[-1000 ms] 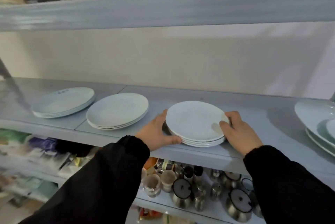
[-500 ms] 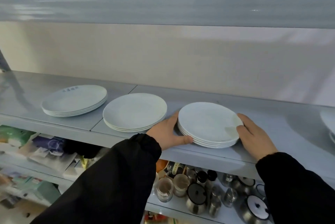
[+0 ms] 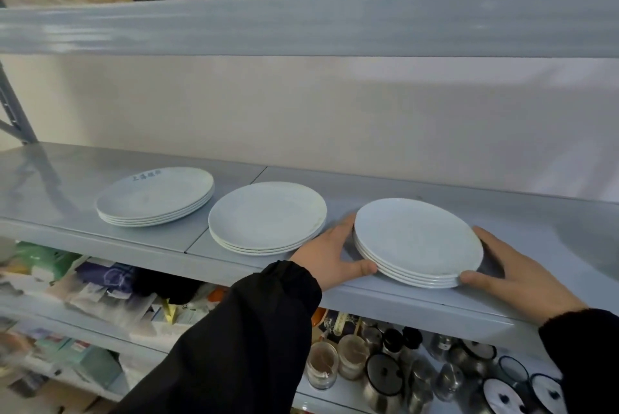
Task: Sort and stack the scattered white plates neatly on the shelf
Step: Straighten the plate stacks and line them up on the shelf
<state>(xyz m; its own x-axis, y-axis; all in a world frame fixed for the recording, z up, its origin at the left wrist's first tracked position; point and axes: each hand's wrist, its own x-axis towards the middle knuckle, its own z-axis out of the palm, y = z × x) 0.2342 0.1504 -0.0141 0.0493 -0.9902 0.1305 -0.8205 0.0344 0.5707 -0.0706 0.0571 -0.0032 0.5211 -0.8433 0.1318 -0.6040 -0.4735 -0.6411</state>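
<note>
Both hands, left hand [image 3: 330, 254] and right hand [image 3: 516, 274], grasp the right-hand plate stack [image 3: 418, 242] by its rim on the shelf [image 3: 502, 308]. Step: aligning. Next: square it beside the middle stack [image 3: 268, 217], then release.

At mid-frame you are looking at three stacks of plain white round ceramic plates [image 3: 415, 239] sitting on a pale blue-grey metal shelf [image 3: 435, 299]; the leftmost stack [image 3: 155, 196] is showing faint blue lettering on its far rim. Your black fabric sleeves [image 3: 241, 340] are filling the lower frame, against a cream wall [image 3: 301, 112].
</note>
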